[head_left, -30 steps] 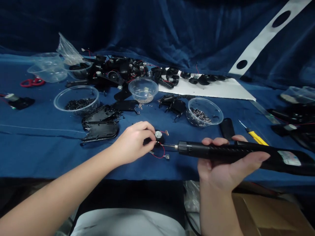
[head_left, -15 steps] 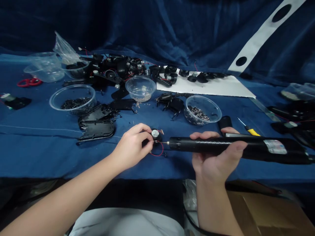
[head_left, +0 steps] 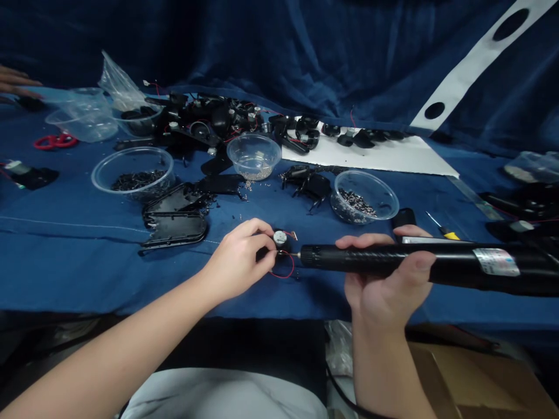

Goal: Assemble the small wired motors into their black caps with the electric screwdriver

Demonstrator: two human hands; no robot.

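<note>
My right hand (head_left: pixel 388 279) is wrapped round a black electric screwdriver (head_left: pixel 367 258), held level with its bit pointing left. The bit's tip meets a small motor assembly (head_left: pixel 280 238), a black part with a round whitish motor and a red wire looping below it. My left hand (head_left: pixel 244 256) pinches this assembly from the left, fingers closed, and covers much of it. Whether the tip sits in a screw head, I cannot tell. Black shell halves (head_left: pixel 174 227) lie on the blue cloth left of my left hand.
Clear tubs of screws stand behind my hands: a left tub (head_left: pixel 131 183), a middle tub (head_left: pixel 254 157) and a right tub (head_left: pixel 364 198). Black parts (head_left: pixel 218 119) are heaped at the back. A yellow-handled screwdriver (head_left: pixel 443 227) and red scissors (head_left: pixel 56 141) lie farther out. Another person's hand (head_left: pixel 17 84) shows far left.
The view has shifted slightly, moving most things a little to the right. Another person's hand has come in at the far left. Both my hands keep their grips, the bit still at the motor assembly.
</note>
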